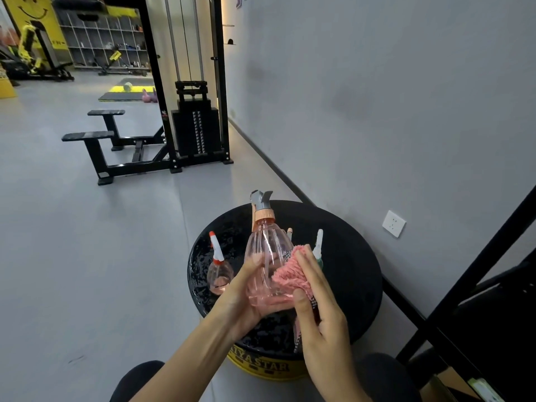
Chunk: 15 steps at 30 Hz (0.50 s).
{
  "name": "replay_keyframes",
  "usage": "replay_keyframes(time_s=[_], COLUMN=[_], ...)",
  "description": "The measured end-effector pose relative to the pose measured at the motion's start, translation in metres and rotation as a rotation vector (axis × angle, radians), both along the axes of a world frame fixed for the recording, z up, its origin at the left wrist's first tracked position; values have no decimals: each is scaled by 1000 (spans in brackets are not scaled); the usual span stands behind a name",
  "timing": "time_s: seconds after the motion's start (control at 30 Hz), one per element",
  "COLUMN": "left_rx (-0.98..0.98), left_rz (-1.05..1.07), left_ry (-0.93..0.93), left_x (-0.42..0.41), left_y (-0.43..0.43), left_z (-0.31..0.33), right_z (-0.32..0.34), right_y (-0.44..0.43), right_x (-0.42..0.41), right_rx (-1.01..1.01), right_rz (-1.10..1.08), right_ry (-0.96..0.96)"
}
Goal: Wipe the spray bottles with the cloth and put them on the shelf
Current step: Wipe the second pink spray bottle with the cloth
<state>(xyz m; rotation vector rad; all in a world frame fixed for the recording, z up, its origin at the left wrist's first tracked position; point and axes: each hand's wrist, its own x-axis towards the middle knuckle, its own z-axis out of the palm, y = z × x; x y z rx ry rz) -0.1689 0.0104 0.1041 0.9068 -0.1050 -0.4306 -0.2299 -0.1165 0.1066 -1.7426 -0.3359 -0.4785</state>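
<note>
A round black platform [356, 256] with a yellow lettered side lies at 6 o'clock, and a white wall socket [393, 223] is set in the grey wall [377, 97] at 3 o'clock. A black weight-stack machine [197, 132] stands on the grey floor [72, 242] at 11 o'clock, with two black padded rests [88, 136] at its 9 o'clock. A dark mat [127, 95] and pink kettlebells [149, 95] lie farther off at 10 o'clock.

Round black-topped drum [348, 274], yellow-sided. Stands on the grey floor [87, 256] close to the wall. Carries near its left edge a small pink spray bottle [219, 274], upright, with red-and-white nozzle; toward its right side a white nozzle [318, 245] on a green collar, body hidden; just beside that, a peach nozzle tip [289, 232].
</note>
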Motion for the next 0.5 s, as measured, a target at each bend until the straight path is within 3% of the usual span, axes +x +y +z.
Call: replay_keyframes(time_s=[0.27,0.5], left_rx=[206,362], left_rz=[82,164], left_ry=[35,-21], left_x=[17,35], left_y=[9,14], left_z=[-35,-72], right_z=[-22,-43], right_y=[-15,-32], right_x=[12,39], right_rx=[685,951], right_rz=[136,143], right_ry=[604,855])
